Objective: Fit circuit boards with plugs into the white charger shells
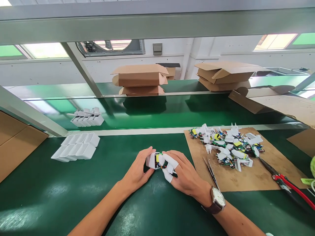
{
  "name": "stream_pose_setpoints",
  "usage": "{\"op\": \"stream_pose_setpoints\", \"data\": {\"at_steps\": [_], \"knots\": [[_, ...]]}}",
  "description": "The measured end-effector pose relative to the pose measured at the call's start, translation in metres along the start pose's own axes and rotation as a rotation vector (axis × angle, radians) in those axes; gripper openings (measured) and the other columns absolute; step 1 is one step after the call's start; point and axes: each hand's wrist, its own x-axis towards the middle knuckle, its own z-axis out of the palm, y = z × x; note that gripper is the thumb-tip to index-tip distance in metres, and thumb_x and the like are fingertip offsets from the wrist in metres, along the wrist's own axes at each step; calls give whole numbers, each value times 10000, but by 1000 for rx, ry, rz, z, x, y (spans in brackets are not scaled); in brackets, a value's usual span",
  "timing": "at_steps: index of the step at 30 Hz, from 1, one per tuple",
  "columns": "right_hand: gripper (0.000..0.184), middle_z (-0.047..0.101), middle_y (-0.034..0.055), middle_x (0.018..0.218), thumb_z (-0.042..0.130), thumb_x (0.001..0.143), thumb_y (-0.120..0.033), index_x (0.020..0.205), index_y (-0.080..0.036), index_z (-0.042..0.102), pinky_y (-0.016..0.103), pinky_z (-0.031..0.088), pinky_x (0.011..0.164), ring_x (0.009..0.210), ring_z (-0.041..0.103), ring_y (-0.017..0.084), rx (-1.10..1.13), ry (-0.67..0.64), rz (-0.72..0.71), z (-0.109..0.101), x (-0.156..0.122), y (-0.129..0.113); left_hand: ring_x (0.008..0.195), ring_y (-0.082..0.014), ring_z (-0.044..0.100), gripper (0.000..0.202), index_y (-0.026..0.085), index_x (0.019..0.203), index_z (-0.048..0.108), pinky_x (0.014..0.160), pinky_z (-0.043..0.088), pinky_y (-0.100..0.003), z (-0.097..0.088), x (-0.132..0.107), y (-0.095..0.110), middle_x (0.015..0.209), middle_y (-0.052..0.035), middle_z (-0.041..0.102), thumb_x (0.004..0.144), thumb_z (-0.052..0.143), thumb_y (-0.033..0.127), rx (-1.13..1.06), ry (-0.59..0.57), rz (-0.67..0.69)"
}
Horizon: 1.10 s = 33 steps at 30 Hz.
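Note:
Between my hands, just above the green table, is a white plastic charger housing (150, 160) with its open end facing right. My left hand (138, 167) is closed around the housing, thumb and fingers on its sides. With finger cots on some fingertips, my right hand (183, 170) grips a charger circuit board (157, 159) with a yellow-wrapped part. The board sits at the mouth of the housing, partly inside it; my fingers hide its right part. A pile of similar boards with white plug parts (228, 144) lies to the right.
Rows of white housings (76, 147) stand at left, with more white parts (87, 117) behind. Tweezers (211, 172) and red-handled pliers (283, 182) lie on a brown board (199, 157). Cardboard boxes (140, 78) sit on the back shelf; a metal beam (157, 26) crosses overhead.

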Motion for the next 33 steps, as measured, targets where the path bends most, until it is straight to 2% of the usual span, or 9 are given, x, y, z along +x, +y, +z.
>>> {"op": "stream_pose_setpoints", "data": {"at_steps": [4,10,14,16,19,23,25,28,33], "knots": [[665,673,181,1320,548,903,-48,1523,-185,348,518,599,962,1250,618,309,6,8,-12,-2,1,-1,1366,-283,566,664,289,1525,330,1140,492,-530,-1,1,2,1458,-124,580,936,608,156,9,12,19],[660,674,168,1335,580,895,-53,1520,-171,401,507,579,1001,1251,609,300,27,-35,8,4,-1,-2,1334,-287,590,767,313,1570,255,1120,498,-526,0,0,5,1424,-115,617,922,638,163,25,-2,15],[626,692,154,1279,695,926,-233,1495,-194,434,490,583,986,1202,623,297,130,-32,18,2,2,-3,1337,-306,561,836,338,1584,244,1101,503,-550,-1,-1,8,1420,-110,629,894,691,186,13,-56,-16],[546,695,127,1251,650,973,-273,1481,-243,451,453,597,956,1134,647,261,248,-37,69,-2,4,-2,1312,-285,589,847,339,1603,193,1094,520,-526,-2,-1,9,1469,-116,597,914,666,200,-66,-104,-12],[443,671,106,1270,521,1017,-163,1442,-289,504,416,600,964,1124,659,217,340,-50,163,-3,3,1,1317,-241,619,792,337,1615,137,1112,526,-477,-1,-1,9,1509,-116,568,965,558,167,-209,-139,-10],[465,577,139,1421,557,975,-130,1420,-262,528,461,553,1077,1322,581,252,317,-136,134,10,-5,11,1365,-244,595,727,326,1595,216,1129,524,-470,3,0,9,1495,-122,582,972,565,188,-361,-84,-67],[446,607,134,1374,542,989,-130,1413,-267,531,435,584,1040,1271,622,240,292,-139,85,17,-8,14,1363,-255,597,704,303,1584,252,1133,524,-482,6,1,9,1493,-136,579,972,591,230,-411,-66,-117],[427,659,119,1248,530,998,-133,1399,-279,544,390,638,923,1126,691,225,205,-64,25,17,-6,14,1384,-271,575,705,297,1577,268,1154,501,-511,7,1,10,1511,-142,558,972,628,309,-433,-25,-167],[439,651,98,1210,558,969,-91,1350,-307,580,355,633,890,1098,683,209,195,42,48,7,0,7,1410,-319,536,919,312,1603,194,1164,467,-554,5,-1,13,1563,-158,494,886,757,424,-397,46,-101]]}}
